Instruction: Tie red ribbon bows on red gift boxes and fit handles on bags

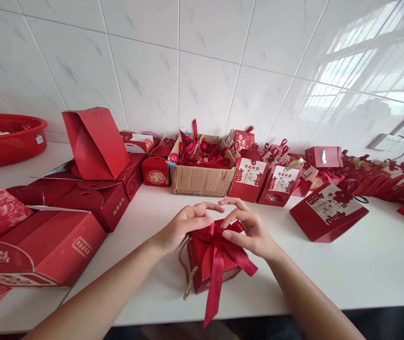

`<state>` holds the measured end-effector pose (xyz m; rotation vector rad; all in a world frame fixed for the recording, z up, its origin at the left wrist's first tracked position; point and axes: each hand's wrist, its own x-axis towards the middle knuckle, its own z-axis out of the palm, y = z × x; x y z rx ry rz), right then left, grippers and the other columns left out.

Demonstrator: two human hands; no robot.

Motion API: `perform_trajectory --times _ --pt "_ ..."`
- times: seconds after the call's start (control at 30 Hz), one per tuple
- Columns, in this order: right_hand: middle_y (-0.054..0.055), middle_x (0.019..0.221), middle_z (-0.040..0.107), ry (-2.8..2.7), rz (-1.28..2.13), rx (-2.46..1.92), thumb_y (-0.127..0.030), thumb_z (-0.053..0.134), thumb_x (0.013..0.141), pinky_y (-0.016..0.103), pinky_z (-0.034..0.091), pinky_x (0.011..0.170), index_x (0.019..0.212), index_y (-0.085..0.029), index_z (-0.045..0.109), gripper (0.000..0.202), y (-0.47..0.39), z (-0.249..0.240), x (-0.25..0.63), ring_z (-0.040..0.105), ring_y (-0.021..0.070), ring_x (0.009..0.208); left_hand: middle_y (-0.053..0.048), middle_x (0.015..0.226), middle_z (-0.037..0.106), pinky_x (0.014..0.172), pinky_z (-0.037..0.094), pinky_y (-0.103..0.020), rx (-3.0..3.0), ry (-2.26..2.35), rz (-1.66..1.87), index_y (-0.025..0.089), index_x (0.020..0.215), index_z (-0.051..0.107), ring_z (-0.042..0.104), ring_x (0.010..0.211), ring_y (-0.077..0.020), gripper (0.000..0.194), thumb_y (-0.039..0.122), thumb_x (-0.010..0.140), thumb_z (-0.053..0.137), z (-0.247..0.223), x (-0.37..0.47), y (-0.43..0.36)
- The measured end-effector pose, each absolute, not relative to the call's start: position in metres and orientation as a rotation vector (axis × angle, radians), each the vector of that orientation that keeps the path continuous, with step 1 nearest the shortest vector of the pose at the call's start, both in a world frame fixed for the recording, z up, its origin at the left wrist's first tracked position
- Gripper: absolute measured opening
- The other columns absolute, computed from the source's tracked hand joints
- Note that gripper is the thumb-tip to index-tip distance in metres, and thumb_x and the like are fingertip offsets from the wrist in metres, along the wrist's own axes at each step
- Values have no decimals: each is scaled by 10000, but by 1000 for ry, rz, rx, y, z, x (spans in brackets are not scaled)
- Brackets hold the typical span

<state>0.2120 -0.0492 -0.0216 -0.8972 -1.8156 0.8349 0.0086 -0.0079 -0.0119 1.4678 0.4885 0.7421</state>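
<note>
Both forearms, the left (pixel 116 283) and the right (pixel 306 288), are bare for as much of their length as shows. They are slim and smooth, widening toward the elbow and narrowing to slender, uncovered wrists. The left grip (pixel 182 226) is a bare hand with a rounded back and a long, slim index finger (pixel 209 206). The right grip (pixel 247 229) is likewise a bare hand, its fingers slender and tapered, its thumbnail (pixel 227 234) short and rounded.
</note>
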Motion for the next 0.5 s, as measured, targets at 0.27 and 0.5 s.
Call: perform_trajectory --times 0.27,0.5 --pt "72 1327 485 -1917 726 -958 -314 733 767 479 318 1040 749 -252 742 65 -51 -21 208 410 301 1268 -72 1229 582 1031 398 -344 1446 515 716 177 617 656 470 1257 -273 236 299 806 585 -8 9 -8" --pt "66 1320 492 -2000 697 -946 -305 718 781 471 293 1069 754 -246 737 68 -49 -17 208 399 286 1274 -64 1207 586 1070 328 -368 1705 657 723 194 668 676 428 1258 -274 246 327 821 536 -8 5 -4"
